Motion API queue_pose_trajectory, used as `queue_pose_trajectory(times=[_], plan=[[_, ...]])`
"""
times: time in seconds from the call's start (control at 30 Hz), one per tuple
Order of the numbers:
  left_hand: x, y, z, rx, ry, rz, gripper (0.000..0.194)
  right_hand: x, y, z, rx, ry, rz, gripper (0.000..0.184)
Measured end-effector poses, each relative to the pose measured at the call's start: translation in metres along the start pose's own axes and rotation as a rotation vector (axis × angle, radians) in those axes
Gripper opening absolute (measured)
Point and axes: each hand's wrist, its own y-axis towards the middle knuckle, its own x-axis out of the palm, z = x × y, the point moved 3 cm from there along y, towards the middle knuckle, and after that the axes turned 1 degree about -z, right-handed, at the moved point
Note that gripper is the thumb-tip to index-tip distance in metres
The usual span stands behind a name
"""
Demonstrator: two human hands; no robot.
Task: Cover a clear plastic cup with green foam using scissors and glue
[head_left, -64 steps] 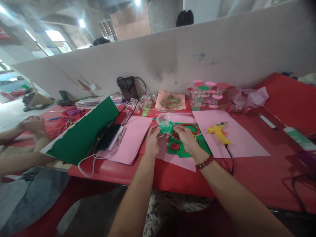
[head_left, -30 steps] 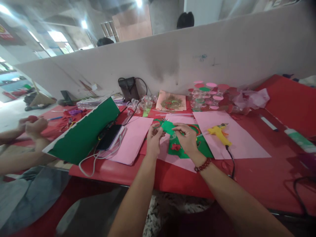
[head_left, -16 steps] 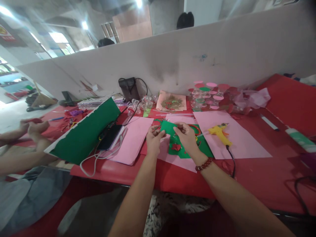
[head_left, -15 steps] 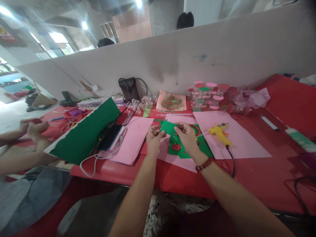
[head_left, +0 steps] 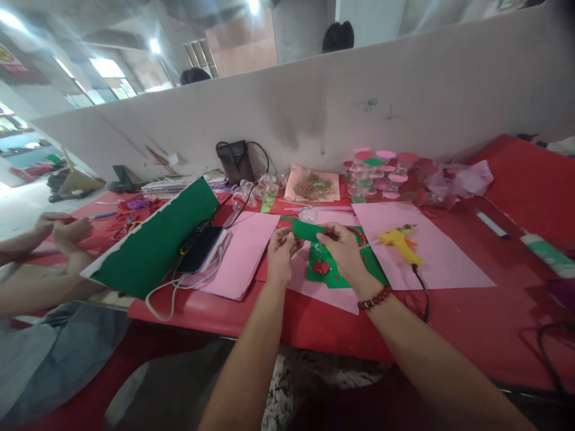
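Between my two hands is a small piece of green paper [head_left: 308, 231], tilted so that its face looks narrow. My left hand [head_left: 282, 254] has its fingers curled at the paper's left edge. On the right edge, my right hand [head_left: 341, 246] pinches it between thumb and fingers. Just above the paper shows the rounded top of a clear plastic piece [head_left: 308, 214]; whether it is fixed to the paper I cannot tell. Under my hands lies a green sheet [head_left: 335, 278] with a red scrap [head_left: 320, 267] on it. Red-handled scissors [head_left: 360, 234] are partly hidden behind my right hand.
A yellow glue gun [head_left: 399, 237] lies on a pink sheet [head_left: 449, 263] to the right. Stacked clear cups with coloured discs [head_left: 375, 173] stand behind. A phone [head_left: 200, 250] with white cable and pink paper [head_left: 242, 257] are left. A co-worker's hands [head_left: 67, 230] are far left.
The clear plastic piece with green at its base was turned over, so green paper faced me. Now the paper has tilted flatter and the clear top shows again behind it.
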Motion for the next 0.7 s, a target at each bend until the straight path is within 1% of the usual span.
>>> queue_pose_trajectory(times=[0.07,0.13,0.2,0.27,0.37,0.43,0.5,0.6,0.7], plan=[[0.0016,-0.0005,-0.0002,-0.078,-0.043,0.008,0.049,0.0006,-0.0006,-0.0019,-0.036,-0.043,-0.016,0.015],[0.0042,-0.0013,0.0005,-0.154,-0.081,-0.025,0.049,0.0020,-0.0012,-0.0031,-0.069,-0.087,-0.047,0.012],[0.0054,-0.0013,0.0011,-0.196,-0.115,-0.062,0.046,0.0030,-0.0019,-0.0039,-0.114,-0.152,-0.069,0.010],[0.0037,0.0004,0.0009,-0.204,-0.141,-0.066,0.040,0.0032,-0.0026,-0.0048,-0.179,-0.221,-0.070,0.009],[-0.0008,0.0040,-0.0010,-0.177,-0.140,-0.057,0.038,0.0018,-0.0031,-0.0052,-0.248,-0.261,-0.016,0.012],[-0.0027,0.0055,-0.0022,-0.156,-0.125,-0.055,0.039,0.0010,-0.0025,-0.0033,-0.213,-0.231,0.030,0.019],[-0.0034,0.0059,-0.0027,-0.141,-0.115,-0.051,0.039,0.0020,-0.0017,-0.0002,-0.132,-0.151,0.041,0.025],[-0.0033,0.0057,-0.0019,-0.123,-0.114,-0.040,0.040,0.0063,-0.0018,0.0034,0.004,-0.016,-0.004,0.026],[-0.0034,0.0058,-0.0010,-0.110,-0.133,-0.012,0.041,0.0100,-0.0039,0.0041,0.084,0.014,-0.055,0.027]])
